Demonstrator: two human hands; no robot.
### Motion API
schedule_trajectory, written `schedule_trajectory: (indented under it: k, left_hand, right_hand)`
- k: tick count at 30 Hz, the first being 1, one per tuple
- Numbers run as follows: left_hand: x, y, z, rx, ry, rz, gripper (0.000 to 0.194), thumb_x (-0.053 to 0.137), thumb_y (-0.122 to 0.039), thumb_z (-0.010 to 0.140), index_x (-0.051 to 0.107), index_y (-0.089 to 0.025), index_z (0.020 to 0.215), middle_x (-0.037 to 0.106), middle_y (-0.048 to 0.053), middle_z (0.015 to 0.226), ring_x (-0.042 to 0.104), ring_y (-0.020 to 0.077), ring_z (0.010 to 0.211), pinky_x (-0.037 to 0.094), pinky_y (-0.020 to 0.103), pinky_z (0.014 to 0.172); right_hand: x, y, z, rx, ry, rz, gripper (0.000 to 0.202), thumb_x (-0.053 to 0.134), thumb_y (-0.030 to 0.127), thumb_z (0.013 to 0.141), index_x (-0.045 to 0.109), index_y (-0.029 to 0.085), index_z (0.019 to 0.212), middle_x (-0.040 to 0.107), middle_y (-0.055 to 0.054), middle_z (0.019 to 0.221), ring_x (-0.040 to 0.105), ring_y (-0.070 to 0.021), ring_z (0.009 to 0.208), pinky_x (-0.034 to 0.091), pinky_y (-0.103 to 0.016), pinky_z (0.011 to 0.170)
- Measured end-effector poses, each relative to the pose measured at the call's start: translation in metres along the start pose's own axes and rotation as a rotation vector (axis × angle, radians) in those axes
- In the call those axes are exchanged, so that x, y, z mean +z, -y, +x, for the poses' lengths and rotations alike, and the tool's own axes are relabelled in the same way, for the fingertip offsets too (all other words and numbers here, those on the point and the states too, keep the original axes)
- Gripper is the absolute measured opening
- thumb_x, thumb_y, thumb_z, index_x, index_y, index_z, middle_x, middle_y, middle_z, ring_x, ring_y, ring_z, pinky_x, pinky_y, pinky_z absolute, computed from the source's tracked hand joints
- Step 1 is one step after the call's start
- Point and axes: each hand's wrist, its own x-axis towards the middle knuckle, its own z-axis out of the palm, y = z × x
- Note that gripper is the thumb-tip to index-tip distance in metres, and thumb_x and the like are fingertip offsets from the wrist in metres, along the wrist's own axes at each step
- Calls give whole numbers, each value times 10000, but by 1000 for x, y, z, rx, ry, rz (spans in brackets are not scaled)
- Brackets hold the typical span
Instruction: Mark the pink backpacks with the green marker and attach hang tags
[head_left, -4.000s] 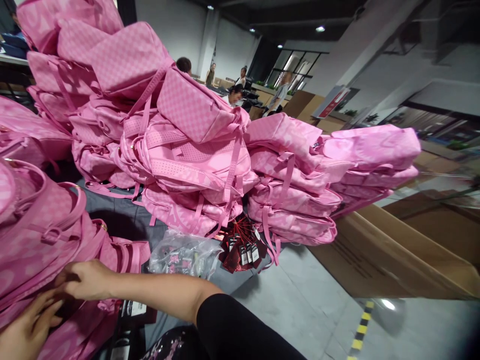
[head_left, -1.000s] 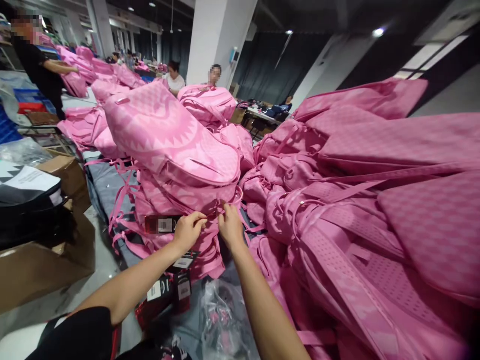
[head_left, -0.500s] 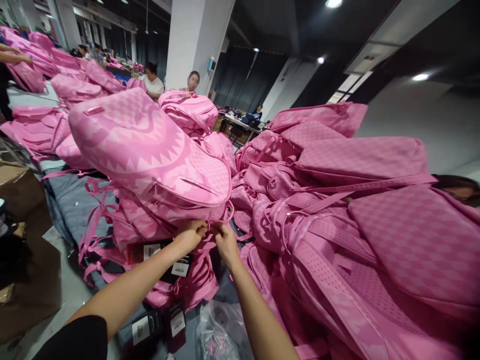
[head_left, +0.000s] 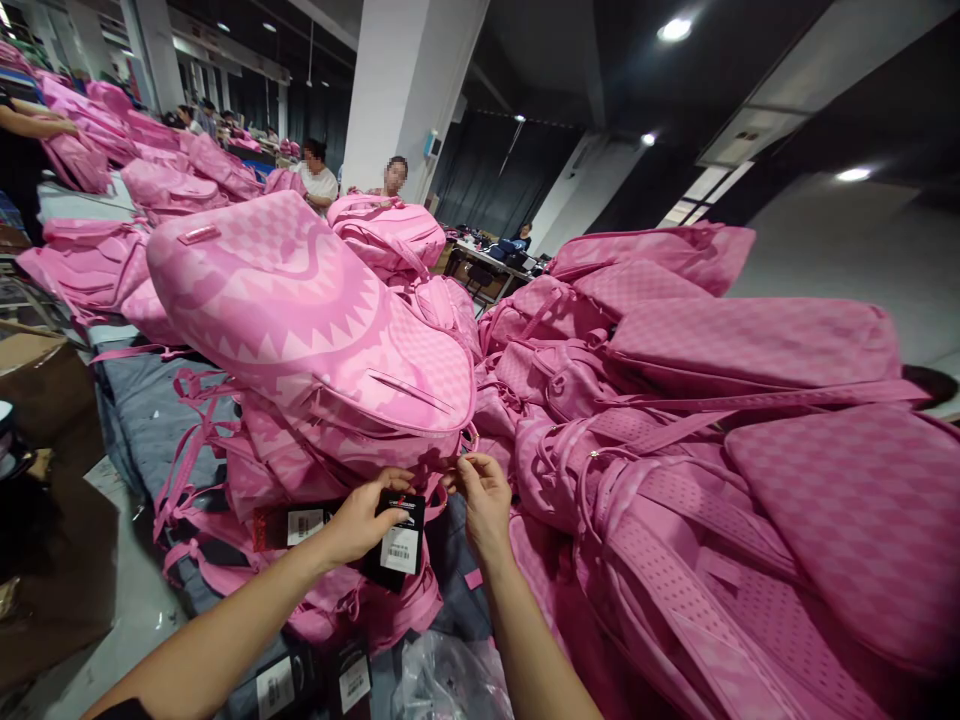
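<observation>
A pink backpack [head_left: 322, 300] with a shark-tooth print and checkered ends lies on top of a stack of similar bags. Just below its near end, my left hand [head_left: 371, 515] grips a black hang tag [head_left: 400, 548] with a white barcode label, thumb across its front. To the right, close to a pink loop at the bag's end, my right hand [head_left: 484, 495] has thumb and forefinger pinched together; what lies between them is too small to make out. Another tag [head_left: 304, 525] with a barcode hangs left of my left hand.
A heap of pink backpacks [head_left: 750, 350] rises on the right. Under the bags is a grey-covered table [head_left: 135, 400]. Clear plastic [head_left: 446, 680] and more black tags [head_left: 276, 688] lie at the front. Cardboard boxes [head_left: 45, 420] stand left; several people work behind.
My hands have moved slightly apart. The black tag has come up into my left hand's grip, its front now facing me. The view has shifted a little.
</observation>
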Motion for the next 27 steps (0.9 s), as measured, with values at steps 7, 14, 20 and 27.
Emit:
schedule_trajectory:
  k: [7, 14, 20, 27]
  left_hand:
    - [2, 12, 8, 148, -265, 113, 167, 578, -268, 900, 704, -178, 963, 721, 56, 953, 679, 173, 907, 546, 301, 845]
    - [-5, -11, 11, 523, -159, 494, 288, 528, -151, 912, 755, -274, 1040, 715, 64, 1118, 605, 205, 1063, 496, 374, 954]
    - [8, -13, 19, 181, -37, 93, 198, 609, -238, 872, 729, -214, 1027, 743, 33, 855, 668, 146, 781, 544, 248, 749]
    - [9, -9, 27, -13, -39, -43, 194, 621, -333, 860, 737, -179, 874, 748, 44, 854, 687, 170, 800, 548, 274, 782]
  right_hand:
    - [0, 2, -4, 59, 216, -47, 334, 723, 525, 738, 639, 204, 779, 649, 9, 632, 593, -136, 509, 470, -255, 499]
    - [-10, 13, 2, 146, 471, -113, 331, 732, 519, 742, 705, 189, 753, 681, -5, 677, 626, -140, 586, 508, -260, 585]
    - [-18, 19, 10, 165, 555, -168, 331, 749, 505, 728, 702, 177, 717, 665, 1, 647, 604, -130, 603, 511, -263, 631]
    - [-16, 29, 11, 92, 553, -257, 282, 696, 474, 758, 668, 196, 722, 646, 14, 653, 580, -137, 610, 490, -273, 637]
